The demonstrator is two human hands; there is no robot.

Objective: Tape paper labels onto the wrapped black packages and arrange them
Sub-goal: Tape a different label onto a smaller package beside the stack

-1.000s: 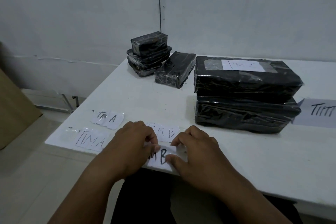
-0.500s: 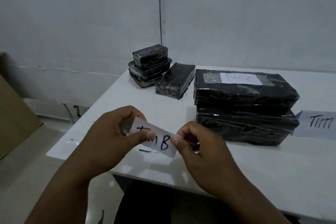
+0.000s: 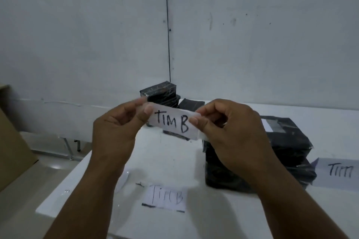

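Note:
I hold a white paper label (image 3: 172, 123) reading "TIM B" up in the air in front of me. My left hand (image 3: 118, 124) pinches its left end and my right hand (image 3: 231, 132) pinches its right end. Behind my right hand sit two large wrapped black packages (image 3: 287, 141), stacked, the upper one with a taped label partly hidden. A stack of small black packages (image 3: 158, 92) stands at the back of the white table (image 3: 320, 114). Another "TIM B" label (image 3: 167, 198) lies on the table near the front edge.
A label reading "TIM" (image 3: 340, 170) lies at the right, beside the large packages. A brown cardboard sheet (image 3: 11, 141) leans at the far left, off the table. The grey wall rises close behind the table.
Both hands lifted the "TIM B" label from the table's front edge up to chest height, and it now faces me flat. The view tilted upward.

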